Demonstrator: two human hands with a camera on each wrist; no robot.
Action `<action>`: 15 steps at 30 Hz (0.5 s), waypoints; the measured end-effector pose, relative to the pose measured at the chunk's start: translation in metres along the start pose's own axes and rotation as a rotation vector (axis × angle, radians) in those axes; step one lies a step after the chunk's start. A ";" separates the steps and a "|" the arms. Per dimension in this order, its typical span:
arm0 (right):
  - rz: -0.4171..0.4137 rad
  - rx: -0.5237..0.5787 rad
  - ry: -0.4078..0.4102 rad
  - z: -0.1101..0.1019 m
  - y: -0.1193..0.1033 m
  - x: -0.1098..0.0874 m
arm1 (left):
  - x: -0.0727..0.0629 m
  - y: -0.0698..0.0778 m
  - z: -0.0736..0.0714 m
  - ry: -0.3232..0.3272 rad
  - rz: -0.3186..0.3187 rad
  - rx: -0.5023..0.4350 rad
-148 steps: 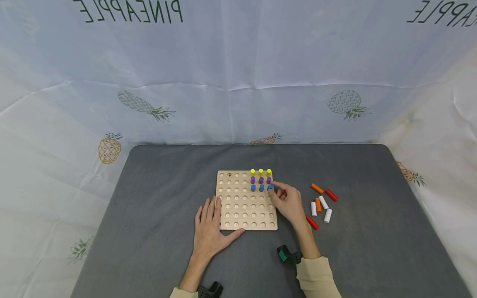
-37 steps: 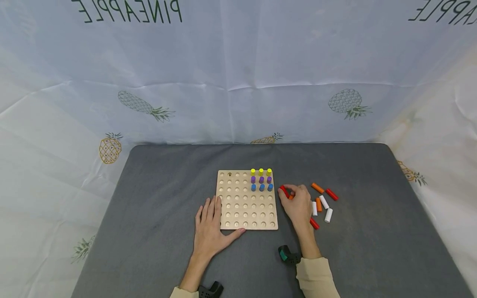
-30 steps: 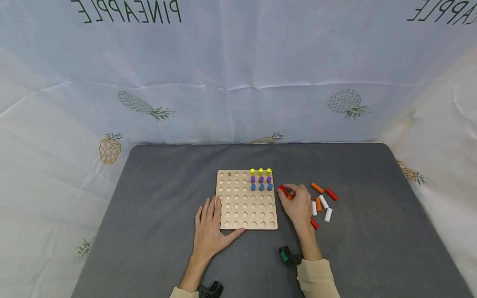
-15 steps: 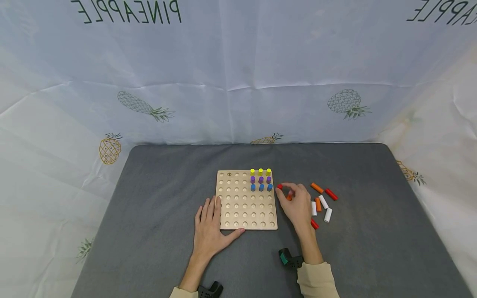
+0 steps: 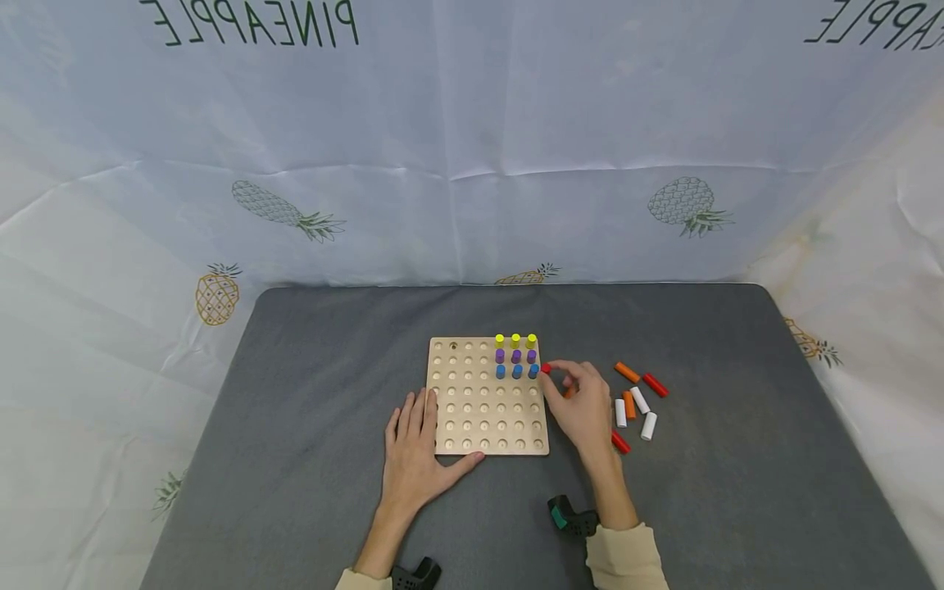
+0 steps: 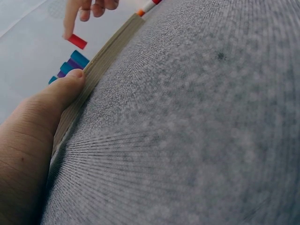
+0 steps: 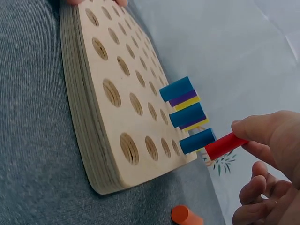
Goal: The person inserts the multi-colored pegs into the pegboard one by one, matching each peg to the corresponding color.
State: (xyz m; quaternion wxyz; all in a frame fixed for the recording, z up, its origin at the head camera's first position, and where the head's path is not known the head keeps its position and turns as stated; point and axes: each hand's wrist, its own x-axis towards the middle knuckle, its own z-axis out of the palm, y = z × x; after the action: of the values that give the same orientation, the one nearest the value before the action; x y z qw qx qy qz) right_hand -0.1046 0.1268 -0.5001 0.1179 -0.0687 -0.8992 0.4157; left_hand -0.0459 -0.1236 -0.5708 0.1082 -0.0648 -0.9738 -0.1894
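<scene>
Red peg (image 7: 224, 147): right hand (image 5: 583, 406) pinches its upper end, leaving the lower end clear. Left hand (image 5: 415, 463) lies spread against the pegboard (image 5: 475, 417) (steadying it, I judge).

In the lower middle of the head view were one pegboard (image 5: 476, 417), one left hand (image 5: 416, 467), one right hand (image 5: 581, 407) and two black wrist devices (image 5: 416, 576). Right of centre stood three yellow pegs (image 5: 515, 338), three purple pegs (image 5: 516, 356) and three blue pegs (image 5: 517, 371); farther right were three red pegs (image 5: 655, 385), three orange pegs (image 5: 628, 372) and three white pegs (image 5: 649, 426).
</scene>
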 end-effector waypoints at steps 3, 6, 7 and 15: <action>-0.016 0.022 -0.011 0.001 -0.002 -0.002 | 0.000 0.000 0.000 0.001 0.002 0.005; -0.027 0.043 -0.024 0.002 -0.004 -0.003 | 0.000 -0.001 0.000 0.002 0.004 0.007; -0.029 0.049 -0.029 0.002 -0.004 -0.004 | 0.000 -0.001 0.000 0.004 0.005 0.006; -0.061 0.112 -0.060 0.007 -0.008 -0.007 | 0.000 0.000 0.000 0.005 0.008 -0.019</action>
State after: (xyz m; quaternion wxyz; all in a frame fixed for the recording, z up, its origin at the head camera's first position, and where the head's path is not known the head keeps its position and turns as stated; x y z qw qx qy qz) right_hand -0.1001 0.1149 -0.4990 0.1075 -0.0219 -0.8794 0.4633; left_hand -0.0463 -0.1240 -0.5707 0.1108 -0.0693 -0.9714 -0.1985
